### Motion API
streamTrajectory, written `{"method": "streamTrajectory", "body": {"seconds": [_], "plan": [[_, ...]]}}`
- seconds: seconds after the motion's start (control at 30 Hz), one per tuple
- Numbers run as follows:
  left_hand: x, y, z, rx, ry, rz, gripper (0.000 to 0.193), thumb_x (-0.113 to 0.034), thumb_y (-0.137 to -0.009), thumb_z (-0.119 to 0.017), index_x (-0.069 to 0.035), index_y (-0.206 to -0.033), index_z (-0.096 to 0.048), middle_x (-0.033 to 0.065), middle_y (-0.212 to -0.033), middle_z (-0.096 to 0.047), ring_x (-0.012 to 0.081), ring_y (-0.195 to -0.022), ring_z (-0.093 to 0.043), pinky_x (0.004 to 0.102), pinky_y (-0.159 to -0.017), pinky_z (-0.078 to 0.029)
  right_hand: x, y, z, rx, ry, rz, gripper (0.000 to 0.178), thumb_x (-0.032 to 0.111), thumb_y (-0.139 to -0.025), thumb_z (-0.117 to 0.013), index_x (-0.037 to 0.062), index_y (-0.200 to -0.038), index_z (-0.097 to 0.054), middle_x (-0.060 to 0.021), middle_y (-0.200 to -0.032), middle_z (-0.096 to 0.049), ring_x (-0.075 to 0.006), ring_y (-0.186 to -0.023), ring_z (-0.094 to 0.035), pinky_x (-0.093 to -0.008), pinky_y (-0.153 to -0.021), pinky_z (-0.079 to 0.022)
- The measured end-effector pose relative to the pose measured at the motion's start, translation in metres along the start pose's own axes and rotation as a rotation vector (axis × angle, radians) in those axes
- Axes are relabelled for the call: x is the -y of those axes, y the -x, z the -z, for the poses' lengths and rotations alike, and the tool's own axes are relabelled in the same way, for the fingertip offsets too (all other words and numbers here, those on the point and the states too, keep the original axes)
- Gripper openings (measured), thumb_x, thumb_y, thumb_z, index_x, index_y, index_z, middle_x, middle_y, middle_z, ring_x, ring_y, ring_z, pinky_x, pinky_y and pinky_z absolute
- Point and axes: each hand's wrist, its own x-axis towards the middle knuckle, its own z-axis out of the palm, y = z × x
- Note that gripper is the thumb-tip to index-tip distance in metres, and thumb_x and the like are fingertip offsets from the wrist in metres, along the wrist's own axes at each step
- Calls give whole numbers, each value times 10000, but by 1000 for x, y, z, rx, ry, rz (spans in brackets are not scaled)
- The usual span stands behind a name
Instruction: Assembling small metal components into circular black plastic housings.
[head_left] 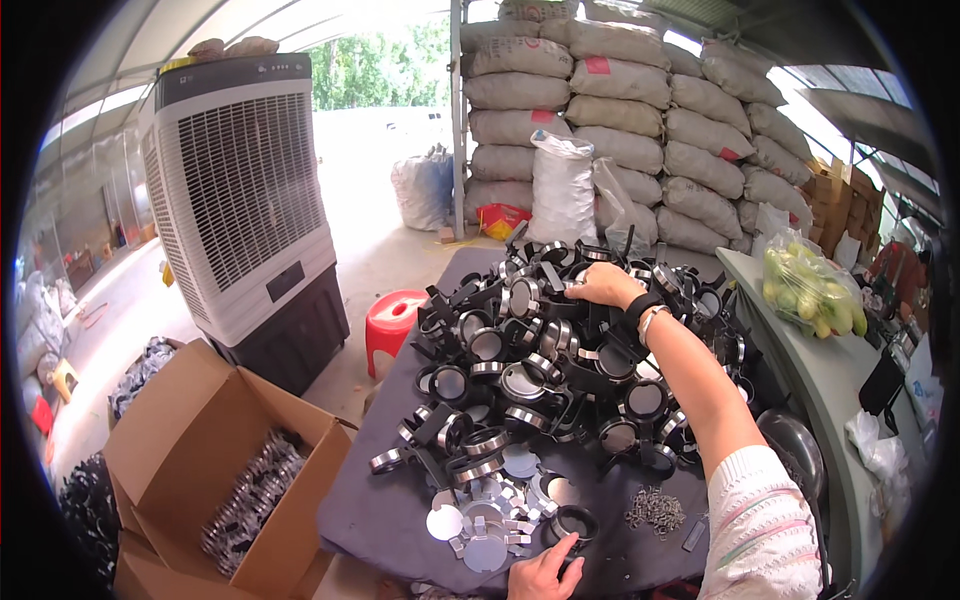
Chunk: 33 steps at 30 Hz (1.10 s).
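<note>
My right hand (pixel 604 285) reaches over the far part of a big heap of black-and-silver round parts (pixel 522 380), ring-shaped pieces with flat black arms. Its fingers are bent and closed at one of these parts; what lies under the fingertips is partly hidden. At the near edge of the table, my left hand (pixel 545 577) has thumb and index finger apart, the index fingertip against the rim of a single black ring (pixel 575 523). Beside that ring lie loose silver discs with tabs (pixel 486 552). A small pile of metal fasteners (pixel 656 510) sits to the right.
A dark cloth covers the table (pixel 365 510). On the left stand an open cardboard box (pixel 180 410) of silver parts, a tall air cooler (pixel 245 200) and a red stool (pixel 393 320). A side table (pixel 790 340) bears a bag of green-yellow produce (pixel 812 285). Stacked sacks (pixel 620 100) rise behind.
</note>
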Motion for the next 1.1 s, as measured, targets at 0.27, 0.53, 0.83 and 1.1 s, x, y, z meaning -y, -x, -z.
{"method": "streamTrajectory", "body": {"seconds": [0.27, 0.53, 0.83, 1.1], "plan": [[-2, -2, 1, 32, 7, 16, 374, -86, -766, -677, -36, -1129, -605, 181, -861, -663, 325, -672, -646, 382, -590, -515, 2, -33, -6, -143, -42, -217, 464, 316, -654, -758, -34, -949, -683, -239, -1019, -648, -343, -992, -627, -384, -867, -493], [1, 2, 4, 57, -33, 51, 394, -92, -756, -690, -26, -1133, -597, 198, -924, -661, 350, -722, -649, 391, -616, -525, 24, -47, -5, -210, 5, -237, 338, 181, -661, -706, 9, -952, -696, -229, -1017, -651, -348, -998, -628, -391, -858, -505], [-5, -4, 7, 76, -85, -5, 383, -89, -756, -685, -18, -1121, -595, 207, -908, -659, 352, -720, -651, 390, -621, -531, 5, -73, -32, -200, 4, -235, 255, 104, -778, -566, -5, -980, -677, -229, -1044, -641, -373, -1021, -610, -423, -881, -486], [2, 0, 2, 16, 5, 29, 357, -101, -786, -660, -38, -1131, -596, 192, -899, -661, 333, -694, -649, 394, -611, -523, 14, -33, -11, -318, -138, -221, 358, 312, -861, -607, -4, -1023, -654, -225, -1039, -645, -377, -1033, -598, -432, -851, -477]]}}
